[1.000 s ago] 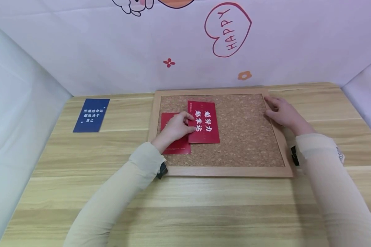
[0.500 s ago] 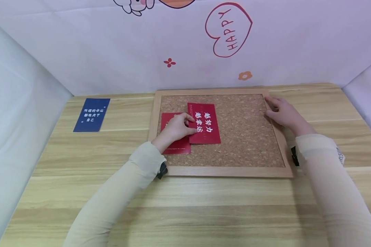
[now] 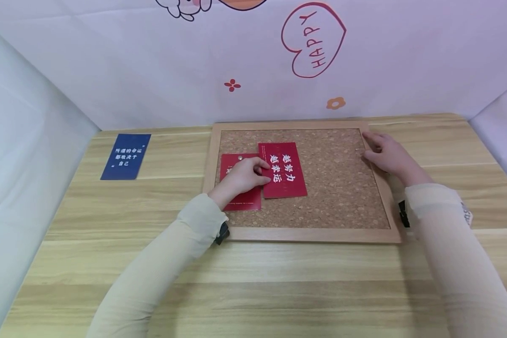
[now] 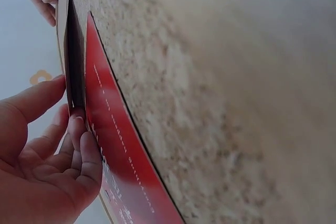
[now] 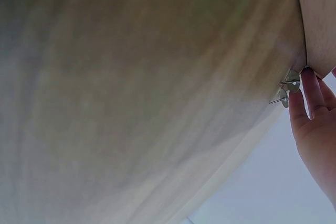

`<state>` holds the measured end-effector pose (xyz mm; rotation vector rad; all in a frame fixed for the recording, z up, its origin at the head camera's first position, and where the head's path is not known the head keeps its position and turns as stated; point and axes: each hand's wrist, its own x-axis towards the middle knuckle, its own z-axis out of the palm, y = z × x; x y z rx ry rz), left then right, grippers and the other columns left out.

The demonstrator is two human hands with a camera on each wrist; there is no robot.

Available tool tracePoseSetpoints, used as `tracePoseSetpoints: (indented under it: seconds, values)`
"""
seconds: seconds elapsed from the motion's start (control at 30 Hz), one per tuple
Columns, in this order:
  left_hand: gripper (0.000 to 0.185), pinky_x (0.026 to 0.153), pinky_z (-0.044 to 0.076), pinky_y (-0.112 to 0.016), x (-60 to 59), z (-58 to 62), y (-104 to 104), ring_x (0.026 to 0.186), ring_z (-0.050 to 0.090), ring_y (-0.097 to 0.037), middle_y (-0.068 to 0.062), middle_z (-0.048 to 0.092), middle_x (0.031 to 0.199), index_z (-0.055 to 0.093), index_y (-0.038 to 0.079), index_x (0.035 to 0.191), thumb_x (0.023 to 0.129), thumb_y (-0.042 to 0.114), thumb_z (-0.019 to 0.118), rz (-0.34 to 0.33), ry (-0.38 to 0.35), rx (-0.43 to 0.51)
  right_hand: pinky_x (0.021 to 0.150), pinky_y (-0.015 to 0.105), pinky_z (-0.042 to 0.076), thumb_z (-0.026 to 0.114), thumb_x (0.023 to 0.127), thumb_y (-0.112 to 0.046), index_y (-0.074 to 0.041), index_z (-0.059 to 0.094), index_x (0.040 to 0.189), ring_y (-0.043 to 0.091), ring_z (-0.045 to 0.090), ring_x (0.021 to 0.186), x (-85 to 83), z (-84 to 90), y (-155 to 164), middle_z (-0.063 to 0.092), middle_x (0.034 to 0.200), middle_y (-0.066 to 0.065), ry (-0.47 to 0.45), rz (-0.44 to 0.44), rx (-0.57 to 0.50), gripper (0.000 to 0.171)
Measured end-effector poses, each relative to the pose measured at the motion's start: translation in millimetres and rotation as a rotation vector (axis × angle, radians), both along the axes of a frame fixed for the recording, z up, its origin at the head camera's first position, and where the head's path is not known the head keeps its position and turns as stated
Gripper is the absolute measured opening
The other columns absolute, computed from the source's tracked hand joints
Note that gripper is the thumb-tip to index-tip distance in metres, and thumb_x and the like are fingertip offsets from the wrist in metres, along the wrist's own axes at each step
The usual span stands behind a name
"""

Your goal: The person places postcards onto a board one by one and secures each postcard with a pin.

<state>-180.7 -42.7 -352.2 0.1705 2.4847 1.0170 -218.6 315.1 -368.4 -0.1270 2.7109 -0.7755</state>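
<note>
In the head view my left hand [image 3: 242, 178] pinches the left edge of a red card [image 3: 282, 170] with white lettering, between thumb and fingers. The left wrist view shows this card nearly edge-on, raised off the cork. Beneath my left hand another red card [image 3: 247, 199] lies on the cork board [image 3: 334, 188], partly covered by the hand, with a silver thumbtack [image 3: 240, 158] at its top. My right hand [image 3: 390, 155] grips the board's right wooden frame. In the right wrist view two thumbtacks [image 5: 293, 81] lie on the table close to its fingers.
A blue card [image 3: 126, 157] with white lettering lies on the wooden table [image 3: 279, 291], left of the board. A white printed cloth [image 3: 152, 70] stands behind the table, and white sheets close off both sides.
My left hand has shifted the upper red card slightly right and down and turned it a little, baring the thumbtack on the lower card. The right hand stays on the frame.
</note>
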Motion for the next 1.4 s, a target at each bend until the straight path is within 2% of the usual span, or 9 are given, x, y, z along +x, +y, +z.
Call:
tracePoseSetpoints:
  seconds: [0.27,0.4,0.6,0.77,0.9,1.2,1.4]
  values:
    - [0.038,0.078,0.044,-0.027,0.3,0.5,0.5,0.096,0.051,-0.019,-0.008,0.058,0.111,0.058,0.012,0.123,0.088,0.021,0.069,-0.022,-0.021,-0.004,0.108,0.067,0.021,0.042,0.099,-0.029,-0.008,0.010,0.153,0.057,0.024,0.132,0.0,-0.6,0.7,0.009,0.152,0.037,0.008,0.000,-0.004,0.067]
    - [0.044,0.080,0.044,-0.029,0.5,0.9,0.1,0.097,0.052,-0.019,-0.009,0.058,0.112,0.054,0.013,0.128,0.088,0.021,0.069,-0.022,-0.025,0.001,0.108,0.067,0.022,0.042,0.099,-0.029,-0.008,0.011,0.153,0.057,0.024,0.131,-0.7,-1.6,1.1,0.011,0.152,0.037,0.011,0.002,0.001,0.067]
    - [0.069,0.086,0.047,-0.033,-0.2,2.0,0.0,0.099,0.054,-0.021,-0.010,0.059,0.114,0.034,0.014,0.146,0.087,0.021,0.069,-0.021,-0.036,-0.003,0.107,0.067,0.022,0.042,0.099,-0.029,-0.007,0.011,0.153,0.057,0.025,0.131,-1.1,-2.2,1.8,0.012,0.151,0.038,0.014,0.002,-0.003,0.067]
    - [0.083,0.088,0.048,-0.035,-1.5,2.3,0.0,0.099,0.056,-0.021,-0.010,0.060,0.115,0.020,0.012,0.152,0.087,0.023,0.070,-0.023,-0.047,-0.020,0.107,0.067,0.023,0.042,0.099,-0.029,-0.007,0.011,0.153,0.056,0.026,0.131,-1.7,-3.2,2.7,0.013,0.151,0.038,0.019,0.006,-0.001,0.067]
    - [0.086,0.086,0.047,-0.033,-1.4,2.8,0.5,0.098,0.054,-0.019,-0.010,0.059,0.115,0.018,0.012,0.153,0.086,0.023,0.070,-0.025,-0.059,-0.029,0.107,0.066,0.023,0.042,0.099,-0.030,-0.008,0.011,0.153,0.056,0.026,0.131,-2.1,-3.4,3.0,0.014,0.150,0.038,0.020,0.007,0.004,0.067]
    - [0.088,0.074,0.044,-0.026,-6.8,-3.3,-6.3,0.087,0.052,-0.016,-0.007,0.058,0.102,0.020,0.013,0.152,0.083,0.024,0.073,-0.055,-0.076,0.003,0.107,0.067,0.022,0.040,0.099,-0.032,-0.009,0.011,0.154,0.056,0.024,0.133,-1.6,-2.5,2.2,0.012,0.152,0.037,0.009,0.008,-0.003,0.066]
    - [0.087,0.074,0.043,-0.026,-7.2,-3.2,-5.8,0.085,0.051,-0.016,-0.006,0.057,0.099,0.020,0.014,0.152,0.084,0.024,0.072,-0.090,-0.054,-0.006,0.108,0.066,0.022,0.039,0.100,-0.033,-0.009,0.011,0.154,0.055,0.023,0.134,-1.3,-2.6,3.3,0.011,0.153,0.035,0.001,0.004,-0.020,0.065]
